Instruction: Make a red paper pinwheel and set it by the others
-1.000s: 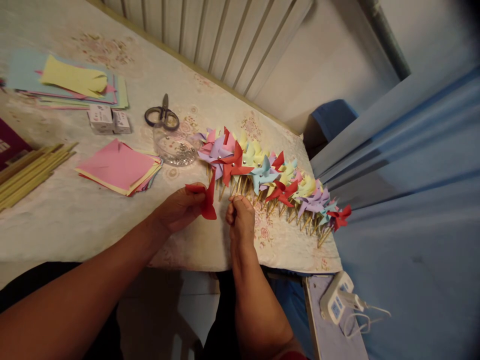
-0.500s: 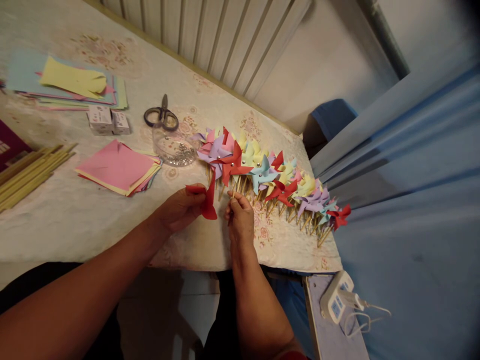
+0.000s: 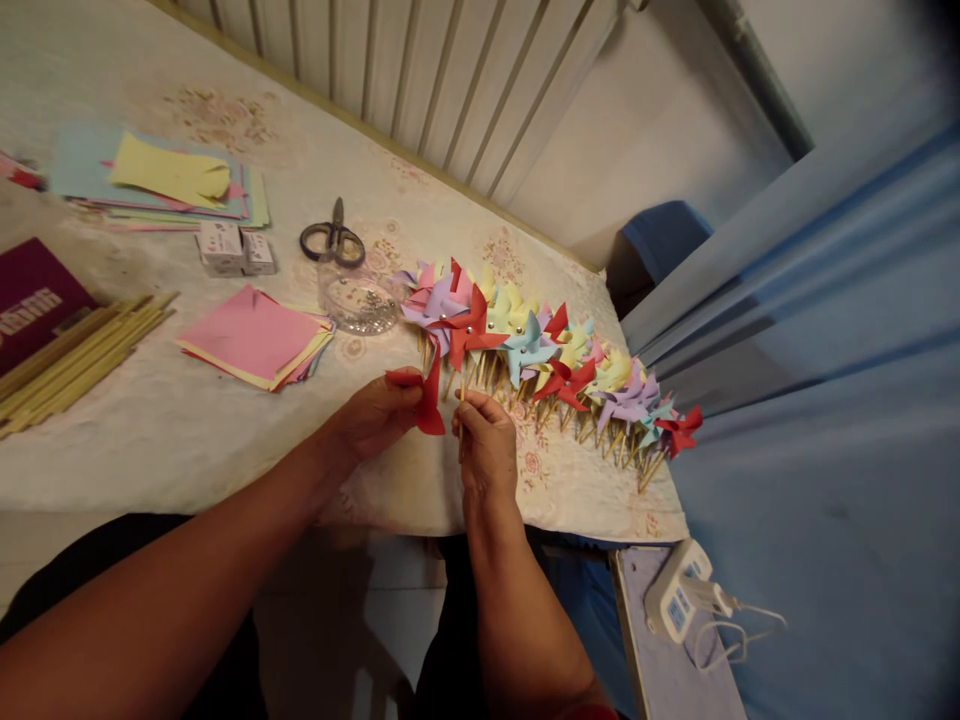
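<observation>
Between the fingers of my left hand (image 3: 379, 415) is a red paper pinwheel head (image 3: 430, 403), its blades folded in. My right hand (image 3: 486, 435) pinches a thin wooden stick (image 3: 461, 425), held upright a little to the right of the red paper and apart from it. Just beyond both hands lies a long row of finished paper pinwheels (image 3: 529, 345) in red, purple, yellow, blue and pink, with their sticks towards me. A clear round dish (image 3: 364, 308) of small shiny pins sits left of the row.
Black scissors (image 3: 334, 240) lie behind the dish. Square coloured papers (image 3: 251, 335) are stacked left, near two small white boxes (image 3: 221, 248) and larger sheets (image 3: 82, 170). Wooden sticks (image 3: 90, 360) lie at far left by a purple box (image 3: 37, 295). A power strip (image 3: 679, 590) stands lower right.
The view has shifted slightly, so the table's things appear further right. The stick in my right hand now stands more upright; both hands keep their hold.
</observation>
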Available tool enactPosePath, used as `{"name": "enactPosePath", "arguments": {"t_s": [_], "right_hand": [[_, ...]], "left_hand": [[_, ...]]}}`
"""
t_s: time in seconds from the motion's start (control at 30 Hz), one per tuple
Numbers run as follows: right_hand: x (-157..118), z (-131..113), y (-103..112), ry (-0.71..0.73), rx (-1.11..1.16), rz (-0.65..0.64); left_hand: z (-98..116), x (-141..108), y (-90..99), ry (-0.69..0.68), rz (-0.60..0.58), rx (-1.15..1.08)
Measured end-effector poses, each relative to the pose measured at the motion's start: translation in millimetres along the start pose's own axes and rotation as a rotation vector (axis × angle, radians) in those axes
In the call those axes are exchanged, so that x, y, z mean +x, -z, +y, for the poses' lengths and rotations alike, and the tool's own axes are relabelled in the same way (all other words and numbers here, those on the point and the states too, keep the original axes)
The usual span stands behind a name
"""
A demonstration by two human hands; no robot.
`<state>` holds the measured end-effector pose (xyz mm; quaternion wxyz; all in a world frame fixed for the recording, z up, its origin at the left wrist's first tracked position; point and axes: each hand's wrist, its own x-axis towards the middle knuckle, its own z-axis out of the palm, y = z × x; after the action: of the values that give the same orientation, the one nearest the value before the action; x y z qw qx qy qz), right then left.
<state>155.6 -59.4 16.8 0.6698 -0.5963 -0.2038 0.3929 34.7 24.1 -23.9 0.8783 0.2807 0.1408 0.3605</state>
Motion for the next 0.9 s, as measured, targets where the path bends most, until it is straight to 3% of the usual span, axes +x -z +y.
{"name": "enactPosePath", "arguments": {"t_s": [0.47,0.9], "right_hand": [[-24.5,-12.8,-24.9,0.075,-0.031,-0.033],[-30.5,-8.3,-26.3,0.058,-0.105,-0.111]], "left_hand": [[1.0,0.3,-7.0,-0.022,-0.136,-0.129],[9.0,-3.2,-17.3,0.075,-0.002,-0.164]]}}
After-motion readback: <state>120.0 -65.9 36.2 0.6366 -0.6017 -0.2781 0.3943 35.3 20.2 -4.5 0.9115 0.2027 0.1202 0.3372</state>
